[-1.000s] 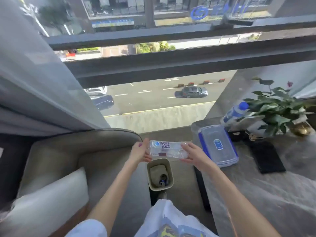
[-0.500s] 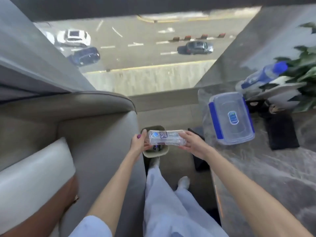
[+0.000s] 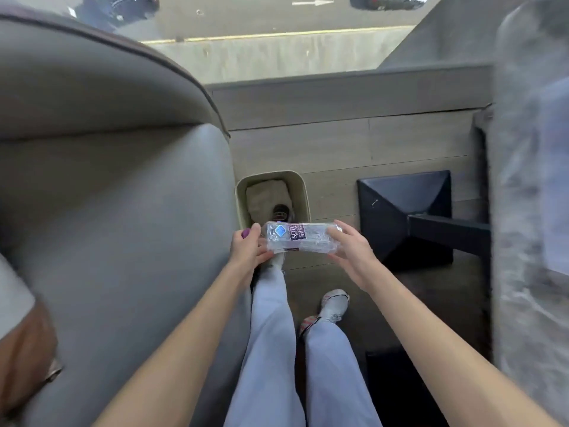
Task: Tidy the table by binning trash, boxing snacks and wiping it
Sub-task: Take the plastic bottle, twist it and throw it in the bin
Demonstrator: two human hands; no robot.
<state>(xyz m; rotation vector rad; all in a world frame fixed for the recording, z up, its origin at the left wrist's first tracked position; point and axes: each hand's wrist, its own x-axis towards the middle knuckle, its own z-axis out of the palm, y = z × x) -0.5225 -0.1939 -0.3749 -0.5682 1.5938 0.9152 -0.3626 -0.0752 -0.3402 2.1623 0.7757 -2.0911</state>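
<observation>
A clear plastic bottle with a purple label lies sideways between my two hands, just in front of and above a small beige bin on the floor. My left hand grips the bottle's left end, where a purple cap shows. My right hand holds its right end. Inside the bin sits a dark can on a beige liner. The table's grey marble top runs blurred along the right edge; its contents are out of view.
A grey armchair fills the left side, close against the bin. The table's black base stands right of the bin on the wood floor. My legs and slippered feet are below the bottle. A window with the street lies ahead.
The view has tilted further down, so the lidded box, water bottle and plant have left the frame. Both hands keep hold of the bottle, now lower near the bin's front rim.
</observation>
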